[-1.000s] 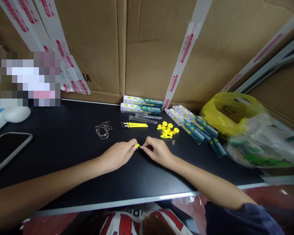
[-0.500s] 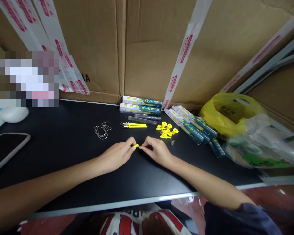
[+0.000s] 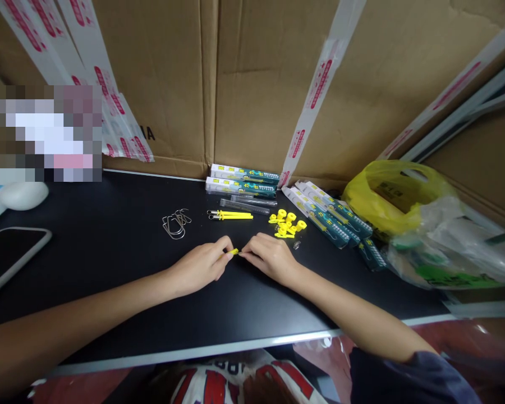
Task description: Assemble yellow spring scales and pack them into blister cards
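1 yellow piece mid-table, pinched in the left hand; the right hand has its fingertips pressed on a thin bit at the piece's right end, too small to make out. Partway along, I'd guess: 2 rods on the far side look put together, but the hooks (left), yellow bits and spring (right) lie loose. Tubes and boxes farther back.

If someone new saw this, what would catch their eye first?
Likely the translucent yellow plastic bag at the right. Next, the cluster of small bright yellow plastic parts on the black tabletop, just beyond the right hand. Then the small yellow piece pinched in the left hand, near the picture's middle.
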{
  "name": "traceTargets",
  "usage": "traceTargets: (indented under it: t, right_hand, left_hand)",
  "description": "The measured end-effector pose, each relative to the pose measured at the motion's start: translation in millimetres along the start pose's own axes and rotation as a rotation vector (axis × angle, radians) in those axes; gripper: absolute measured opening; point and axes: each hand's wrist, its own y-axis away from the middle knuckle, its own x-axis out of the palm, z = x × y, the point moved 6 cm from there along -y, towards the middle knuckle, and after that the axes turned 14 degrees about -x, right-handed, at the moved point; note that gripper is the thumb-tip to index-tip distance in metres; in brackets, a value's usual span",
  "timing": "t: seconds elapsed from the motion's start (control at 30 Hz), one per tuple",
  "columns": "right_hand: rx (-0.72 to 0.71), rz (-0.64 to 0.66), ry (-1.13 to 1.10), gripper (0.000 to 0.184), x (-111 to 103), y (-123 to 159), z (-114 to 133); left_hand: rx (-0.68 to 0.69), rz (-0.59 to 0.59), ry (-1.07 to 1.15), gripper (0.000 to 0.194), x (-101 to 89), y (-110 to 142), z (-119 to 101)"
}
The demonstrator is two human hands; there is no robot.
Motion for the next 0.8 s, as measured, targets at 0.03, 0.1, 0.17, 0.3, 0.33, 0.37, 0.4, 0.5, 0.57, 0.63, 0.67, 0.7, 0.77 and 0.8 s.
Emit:
traceTargets:
  t: [0.03, 0.1, 0.17, 0.3, 0.33, 0.37, 0.4, 0.5, 0.57, 0.63, 0.67, 0.7, 0.77, 0.8]
  right_hand:
    - [0.006, 0.006, 0.001, 0.019, -0.2, -0.1, -0.3]
    - [0.019, 0.013, -0.001, 0.020, -0.2, -0.2, -1.0]
    - [0.036, 0.020, -0.005, 0.020, 0.4, -0.2, -2.2]
    - [0.057, 0.038, -0.003, 0.022, 1.7, -0.2, -4.1]
    - [0.053, 0.043, -0.002, 0.022, 1.8, -0.2, -4.1]
    - [0.048, 0.045, -0.001, 0.023, 1.7, -0.2, -4.0]
    - [0.042, 0.047, -0.001, 0.023, 1.7, -0.1, -3.9]
    - [0.038, 0.049, -0.010, 0.024, 2.4, 0.7, -3.9]
    - [0.048, 0.046, -0.020, 0.025, 3.5, 1.4, -4.1]
    - [0.064, 0.041, -0.032, 0.024, 4.7, 2.1, -4.2]
    - [0.072, 0.038, -0.040, 0.024, 5.4, 2.4, -4.1]
    - [0.081, 0.034, -0.049, 0.023, 5.9, 2.7, -4.0]
    - [0.103, 0.023, -0.072, 0.023, 6.8, 3.3, -3.9]
    - [0.114, 0.017, -0.085, 0.022, 7.3, 3.5, -4.0]
  left_hand:
    - [0.005, -0.004, 0.001, 0.015, -0.2, 0.1, -0.1]
    - [0.021, -0.010, 0.001, 0.015, -0.7, 0.9, -1.3]
    - [0.036, -0.011, 0.008, 0.015, -1.5, 2.0, -2.8]
    - [0.043, 0.003, 0.039, 0.015, -2.9, 3.5, -4.1]
    - [0.039, 0.007, 0.046, 0.014, -3.2, 3.5, -4.0]
    - [0.036, 0.008, 0.051, 0.015, -3.5, 3.4, -3.8]
    - [0.033, 0.010, 0.055, 0.015, -3.9, 3.1, -3.7]
    - [0.040, 0.010, 0.055, 0.016, -4.4, 2.4, -3.9]
    - [0.048, 0.004, 0.046, 0.017, -4.4, 2.2, -3.9]
    - [0.053, -0.004, 0.031, 0.017, -3.8, 2.4, -3.6]
    - [0.055, -0.008, 0.022, 0.017, -3.4, 2.6, -3.4]
    - [0.057, -0.013, 0.013, 0.017, -3.0, 2.9, -3.4]
    - [0.063, -0.024, -0.002, 0.018, -2.7, 3.6, -3.8]
    - [0.063, -0.029, -0.009, 0.018, -2.8, 4.0, -4.1]
